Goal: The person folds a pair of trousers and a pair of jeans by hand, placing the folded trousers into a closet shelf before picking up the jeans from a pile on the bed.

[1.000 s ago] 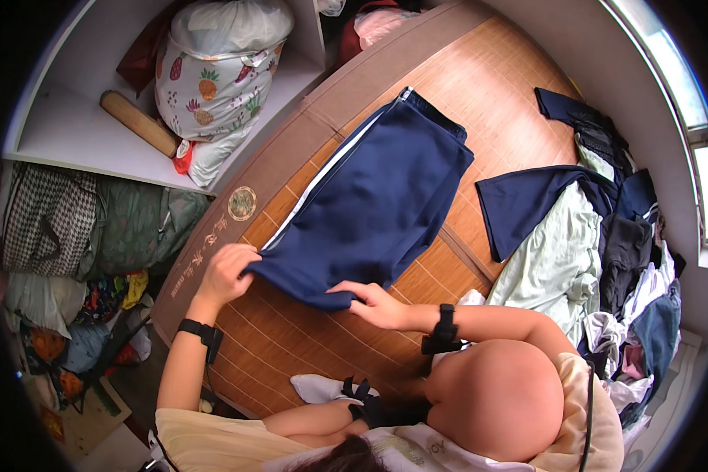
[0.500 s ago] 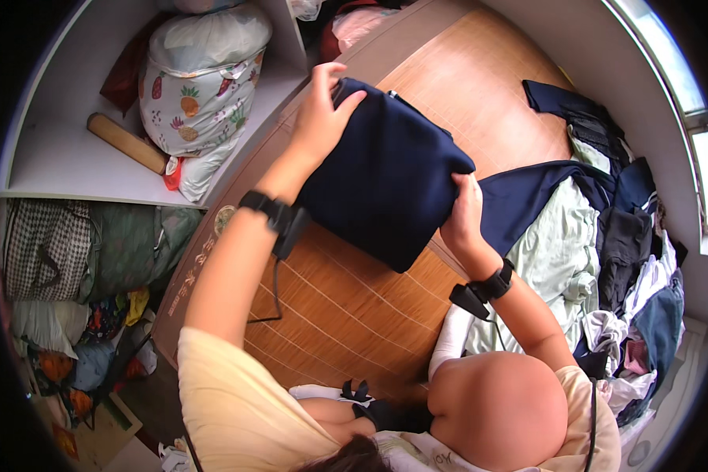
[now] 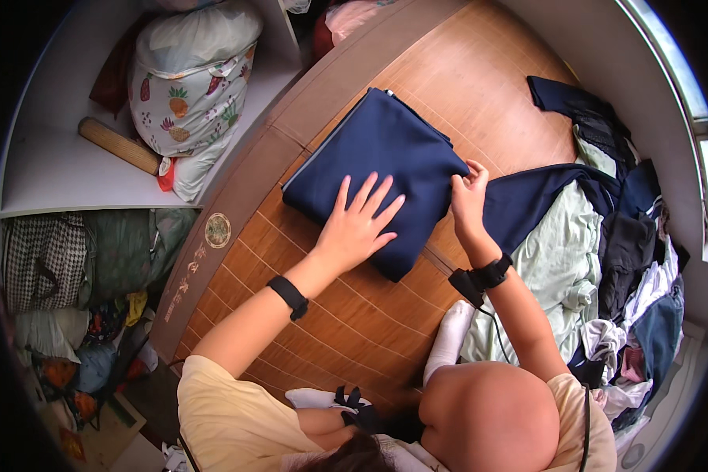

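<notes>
A folded navy garment (image 3: 370,149) lies on the bamboo mat in front of me, with a thin pale stripe along its left edge. My left hand (image 3: 356,224) rests palm down on its near part, fingers spread. At the garment's right corner, my right hand (image 3: 470,197) is closed, with thumb and fingertips pinching the cloth. Each wrist has a black strap. Just right of that hand, a loose navy piece of clothing (image 3: 519,204) stretches toward the clothes heap and overlaps a pale green garment (image 3: 554,267).
The bamboo mat (image 3: 322,315) has a brown border. A heap of mixed clothes (image 3: 645,291) lies along the right wall below the window. At left, a shelf (image 3: 55,189) holds a fruit-print bag (image 3: 185,102) and a wooden rolling pin (image 3: 118,145). My bent knee (image 3: 492,417) is near.
My left hand has left the garment's far left corner and now lies flat on its near part. The garment has been lowered flatter onto the mat; my right hand stays at its right corner.
</notes>
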The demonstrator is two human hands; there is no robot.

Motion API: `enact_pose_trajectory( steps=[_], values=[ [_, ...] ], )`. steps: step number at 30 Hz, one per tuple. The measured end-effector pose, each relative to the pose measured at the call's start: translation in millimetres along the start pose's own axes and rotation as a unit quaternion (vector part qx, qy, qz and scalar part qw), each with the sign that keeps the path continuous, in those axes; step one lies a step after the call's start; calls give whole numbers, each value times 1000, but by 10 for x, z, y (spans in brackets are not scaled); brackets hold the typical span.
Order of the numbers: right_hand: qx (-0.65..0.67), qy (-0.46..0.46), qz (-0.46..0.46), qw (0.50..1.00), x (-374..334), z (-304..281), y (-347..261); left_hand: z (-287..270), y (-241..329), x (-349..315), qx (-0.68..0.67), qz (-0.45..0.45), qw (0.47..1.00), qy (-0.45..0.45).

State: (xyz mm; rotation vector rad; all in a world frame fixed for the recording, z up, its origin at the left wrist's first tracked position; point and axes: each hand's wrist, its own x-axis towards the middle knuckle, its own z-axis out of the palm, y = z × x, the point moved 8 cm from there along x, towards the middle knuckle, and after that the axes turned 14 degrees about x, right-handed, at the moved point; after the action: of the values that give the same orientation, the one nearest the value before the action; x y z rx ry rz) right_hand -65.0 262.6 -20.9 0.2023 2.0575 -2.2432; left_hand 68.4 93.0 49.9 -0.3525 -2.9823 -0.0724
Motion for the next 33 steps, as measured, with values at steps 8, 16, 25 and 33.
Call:
enact_pose_trajectory(
  steps=[8,16,25,33],
  values=[
    [-253,-234,-394,852,-997,839,-938,294,-74,-60,9,-18,1000,2],
    [-503,-335,-305,736,-1022,933,-99,154,-917,-59,113,-73,991,-7],
    [-463,-425,-290,722,-1485,837,-281,-195,-716,-428,42,64,996,56],
    [-455,-395,-314,734,-1728,753,-72,198,-589,-527,113,53,991,39]
  ],
)
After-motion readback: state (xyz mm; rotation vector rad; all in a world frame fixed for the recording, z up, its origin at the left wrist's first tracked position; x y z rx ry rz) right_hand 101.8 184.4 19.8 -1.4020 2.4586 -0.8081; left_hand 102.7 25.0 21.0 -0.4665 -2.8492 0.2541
